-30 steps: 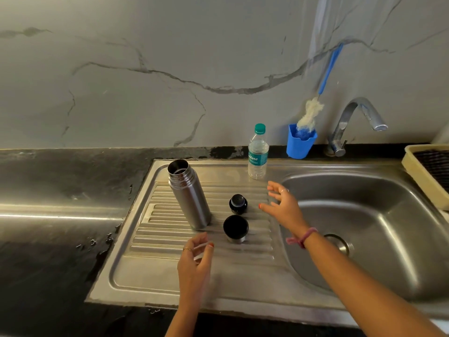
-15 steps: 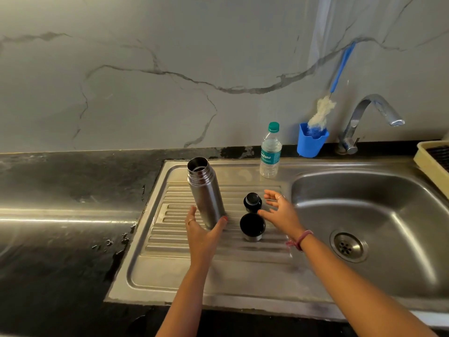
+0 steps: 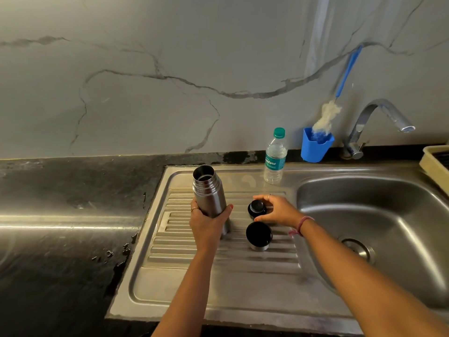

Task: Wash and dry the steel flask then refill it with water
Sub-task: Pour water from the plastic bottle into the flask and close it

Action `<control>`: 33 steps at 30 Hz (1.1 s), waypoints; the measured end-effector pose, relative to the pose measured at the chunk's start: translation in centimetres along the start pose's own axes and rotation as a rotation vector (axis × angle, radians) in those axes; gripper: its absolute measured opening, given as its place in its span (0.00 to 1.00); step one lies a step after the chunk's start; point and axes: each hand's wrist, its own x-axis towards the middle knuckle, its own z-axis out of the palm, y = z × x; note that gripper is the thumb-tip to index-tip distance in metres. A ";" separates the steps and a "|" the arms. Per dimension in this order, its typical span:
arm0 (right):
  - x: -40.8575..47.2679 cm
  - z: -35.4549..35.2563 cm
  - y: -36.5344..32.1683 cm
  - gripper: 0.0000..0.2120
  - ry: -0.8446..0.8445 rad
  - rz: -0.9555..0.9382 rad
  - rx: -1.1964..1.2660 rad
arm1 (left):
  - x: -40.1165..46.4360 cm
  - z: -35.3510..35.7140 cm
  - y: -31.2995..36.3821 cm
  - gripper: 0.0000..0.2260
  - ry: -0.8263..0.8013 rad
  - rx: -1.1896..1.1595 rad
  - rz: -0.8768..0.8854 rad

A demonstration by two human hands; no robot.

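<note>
The steel flask (image 3: 208, 190) stands upright and uncapped on the ribbed drainboard (image 3: 218, 259). My left hand (image 3: 209, 223) grips its lower body. Just to its right lies the small black stopper (image 3: 256, 207), and my right hand (image 3: 277, 210) has its fingers curled round it. In front of the stopper sits the flask's cup lid (image 3: 259, 235), mouth up, untouched. A clear plastic water bottle (image 3: 275, 158) with a green cap stands at the back of the drainboard.
The sink basin (image 3: 379, 215) with its drain (image 3: 357, 249) lies to the right, under the tap (image 3: 379, 120). A blue holder (image 3: 315, 147) with a bottle brush (image 3: 326, 116) stands by the wall. A beige tray (image 3: 435, 164) is at the far right. Dark counter (image 3: 60, 215) spreads left.
My left hand moved up to the flask and closed round its lower body. My right hand moved in over the black stopper and curled its fingers round it.
</note>
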 end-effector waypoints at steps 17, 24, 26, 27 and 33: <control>-5.5 -3.9 2.2 0.30 0.306 0.000 0.219 | -0.6 -0.9 5.0 0.31 0.003 0.023 0.102; -8.8 -8.7 2.8 0.30 0.413 0.044 0.401 | -2.9 0.5 10.1 0.31 -0.056 0.013 0.207; -10.0 -10.4 2.4 0.30 0.431 0.053 0.436 | -4.0 1.4 11.2 0.31 -0.090 0.001 0.218; -10.7 -11.3 2.1 0.30 0.444 0.051 0.445 | -4.5 2.0 11.7 0.31 -0.104 -0.001 0.223; -14.6 -17.2 -0.3 0.23 0.490 -0.036 0.378 | -8.2 6.1 13.4 0.31 -0.192 0.004 0.244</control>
